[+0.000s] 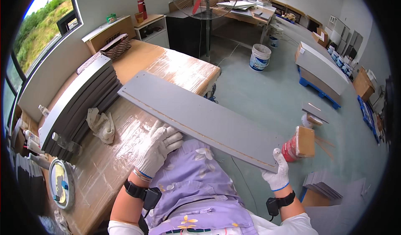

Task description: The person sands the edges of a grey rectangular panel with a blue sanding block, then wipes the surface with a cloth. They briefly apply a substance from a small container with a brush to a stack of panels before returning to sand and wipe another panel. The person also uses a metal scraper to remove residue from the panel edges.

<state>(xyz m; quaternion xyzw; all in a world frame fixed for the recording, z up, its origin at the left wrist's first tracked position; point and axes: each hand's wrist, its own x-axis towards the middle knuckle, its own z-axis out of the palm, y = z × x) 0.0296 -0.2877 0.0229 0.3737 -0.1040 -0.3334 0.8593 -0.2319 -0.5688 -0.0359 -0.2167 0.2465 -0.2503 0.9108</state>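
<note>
A long grey board (200, 114) with a narrow slot along its near side slants across in front of me, partly above the table. My right hand (277, 171), in a white knit glove, grips the board's near right end, thumb on top and the other fingers mostly hidden beneath. At the board's near long edge is my left hand (159, 145), also gloved. Its fingers are extended and slightly bent, not wrapped round the board; whether they touch the edge I cannot tell. Left of it, a crumpled off-white cloth (101, 125) lies on the plastic-covered table (129, 151).
A stack of grey boards (79, 101) stands on the table's left side, with a clear bottle (67, 144) and a round tub lid (61, 184) nearby. A red bucket (291, 148) stands close beyond my right hand. Farther off are a caged fan (204, 1) and a white bucket (260, 57).
</note>
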